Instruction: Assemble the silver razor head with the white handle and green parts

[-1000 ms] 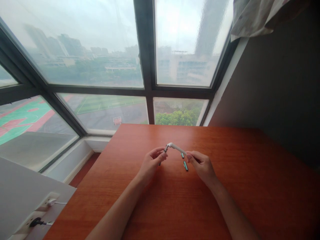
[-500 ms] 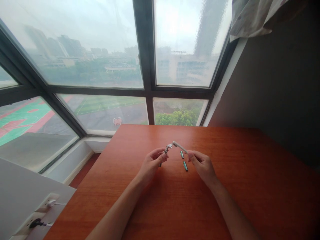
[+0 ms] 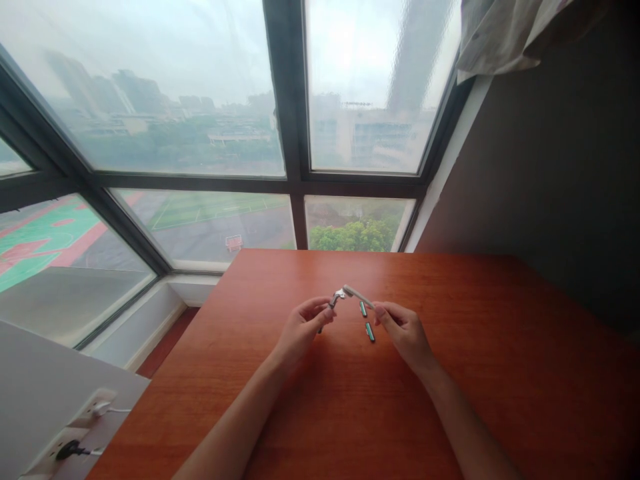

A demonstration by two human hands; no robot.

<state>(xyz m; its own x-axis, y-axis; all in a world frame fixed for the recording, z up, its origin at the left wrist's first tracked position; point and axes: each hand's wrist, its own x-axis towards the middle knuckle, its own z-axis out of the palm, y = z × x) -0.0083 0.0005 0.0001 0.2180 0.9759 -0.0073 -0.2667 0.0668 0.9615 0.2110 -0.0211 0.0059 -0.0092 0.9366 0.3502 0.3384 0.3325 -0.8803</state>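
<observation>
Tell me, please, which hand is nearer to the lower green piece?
Right. The right hand is just right of the lower green piece; the left hand is farther away, to its left.

The forearms (image 3: 230,413) are bare and slender, tapering to narrow wrists (image 3: 280,363) and bare hands (image 3: 301,325) with slim fingers (image 3: 313,305).

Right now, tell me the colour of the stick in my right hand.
The stick is pale greyish white, best seen in the head view.

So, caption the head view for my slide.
Left hand holds silver tool, right hand pale stick; two green pieces lie nearby.
</observation>
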